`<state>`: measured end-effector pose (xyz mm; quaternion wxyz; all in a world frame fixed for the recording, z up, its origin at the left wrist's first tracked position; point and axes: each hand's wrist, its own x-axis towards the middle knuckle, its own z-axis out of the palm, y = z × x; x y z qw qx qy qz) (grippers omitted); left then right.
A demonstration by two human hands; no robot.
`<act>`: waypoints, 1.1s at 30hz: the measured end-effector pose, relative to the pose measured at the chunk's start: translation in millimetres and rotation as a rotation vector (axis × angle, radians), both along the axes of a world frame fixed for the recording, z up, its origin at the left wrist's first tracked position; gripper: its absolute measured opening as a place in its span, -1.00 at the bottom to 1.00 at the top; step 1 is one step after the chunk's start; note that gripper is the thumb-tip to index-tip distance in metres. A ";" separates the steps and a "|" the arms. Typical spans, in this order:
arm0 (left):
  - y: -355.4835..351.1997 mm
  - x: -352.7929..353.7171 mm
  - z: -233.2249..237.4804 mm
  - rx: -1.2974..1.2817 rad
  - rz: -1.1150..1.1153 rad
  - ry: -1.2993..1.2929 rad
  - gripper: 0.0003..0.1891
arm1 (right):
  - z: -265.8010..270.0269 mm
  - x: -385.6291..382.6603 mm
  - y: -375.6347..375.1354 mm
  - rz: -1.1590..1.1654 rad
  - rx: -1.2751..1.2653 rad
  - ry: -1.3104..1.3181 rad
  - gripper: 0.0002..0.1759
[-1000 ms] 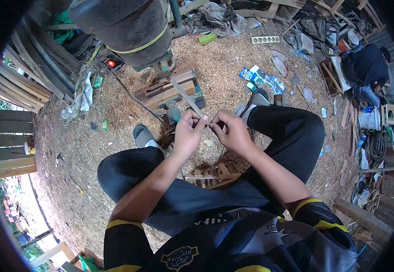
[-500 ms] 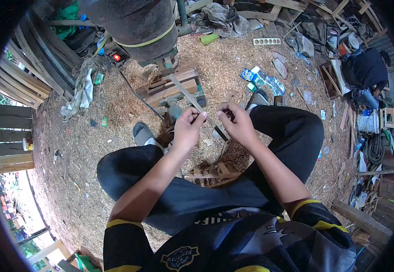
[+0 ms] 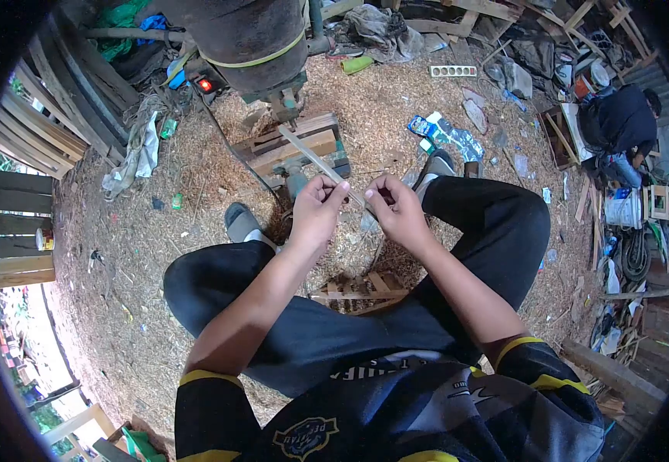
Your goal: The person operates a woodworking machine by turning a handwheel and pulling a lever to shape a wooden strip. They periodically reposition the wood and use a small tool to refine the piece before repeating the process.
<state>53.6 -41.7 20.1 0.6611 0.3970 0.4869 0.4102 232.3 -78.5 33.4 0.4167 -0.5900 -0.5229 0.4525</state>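
The strip [image 3: 313, 158] is pale, matt, smooth wood; beyond it the tank [image 3: 249, 31] is dull dark metal; beneath it, rough sawdust floor [image 3: 142, 254].

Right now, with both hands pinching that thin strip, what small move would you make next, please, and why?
I would probably slide the left hand a little farther up the thin strip. It and the right hand pinch the near end close together, while the long far end juts out unsupported toward the wooden block, so it may wobble.
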 end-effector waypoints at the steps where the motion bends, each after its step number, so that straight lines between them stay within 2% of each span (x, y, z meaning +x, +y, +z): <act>1: -2.0 1.6 -0.4 0.021 0.016 -0.002 -0.88 | -4.9 -1.4 -2.2 -0.033 0.070 -0.008 -0.85; 3: -6.2 7.1 -0.6 0.065 0.048 -0.008 -0.88 | -14.8 -4.2 -5.0 -0.100 0.212 -0.024 -0.85; 6: -6.1 -2.7 6.3 -0.016 0.056 0.039 -0.89 | -12.9 -0.8 -1.9 -0.235 0.256 0.322 -0.85; 11: -12.7 -1.6 20.4 0.077 0.080 -0.044 -0.90 | -7.9 14.0 2.1 -0.066 0.091 0.011 -0.77; 15: -12.7 -11.4 14.3 0.136 0.109 -0.030 -0.91 | 16.0 0.7 -0.5 0.121 0.190 -0.106 -0.79; 21: -13.6 -13.8 8.8 0.178 0.119 -0.036 -0.91 | 7.3 0.0 -1.7 0.170 0.347 -0.211 -0.89; 24: -14.5 -11.1 14.9 0.124 0.137 -0.021 -0.90 | 15.8 -0.3 -4.7 0.196 0.428 -0.353 -0.91; 28: -15.4 -10.2 28.9 -0.109 0.191 -0.034 -0.87 | 21.6 0.4 -4.1 0.209 0.669 -0.483 -0.89; 30: -14.4 -12.0 24.1 -0.143 0.202 -0.037 -0.86 | 17.0 2.3 -4.6 0.080 0.491 -0.237 -0.85; 33: -10.8 -15.2 17.3 -0.051 0.205 0.005 -0.86 | 9.5 11.9 4.2 -0.082 0.304 0.132 -0.81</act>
